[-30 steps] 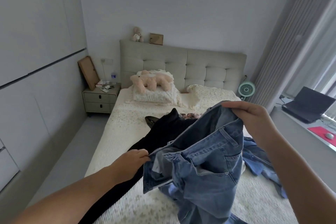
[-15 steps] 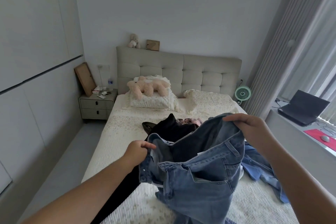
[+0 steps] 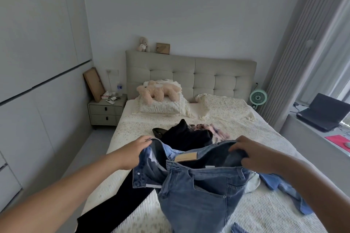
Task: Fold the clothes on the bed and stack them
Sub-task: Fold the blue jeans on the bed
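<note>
Blue jeans [image 3: 198, 195] hang above the bed [image 3: 144, 128], held up by the waistband with the waist opening facing me. My left hand [image 3: 132, 151] grips the left end of the waistband. My right hand [image 3: 251, 155] grips the right end, fingers curled over the denim. Black trousers [image 3: 181, 136] lie stretched along the bed behind and under the jeans. A pink patterned garment [image 3: 214, 130] lies beyond them, and a light blue shirt [image 3: 284, 187] is crumpled at the right.
A plush toy [image 3: 159, 91] lies on a pillow [image 3: 161, 108] by the headboard. A nightstand [image 3: 106, 111] stands left of the bed. A green fan [image 3: 258, 97] and a laptop [image 3: 325, 112] on a ledge are to the right.
Both hands have spread apart along the waistband and lowered it, turning the jeans so the waist opens toward me. The camera has tilted upward.
</note>
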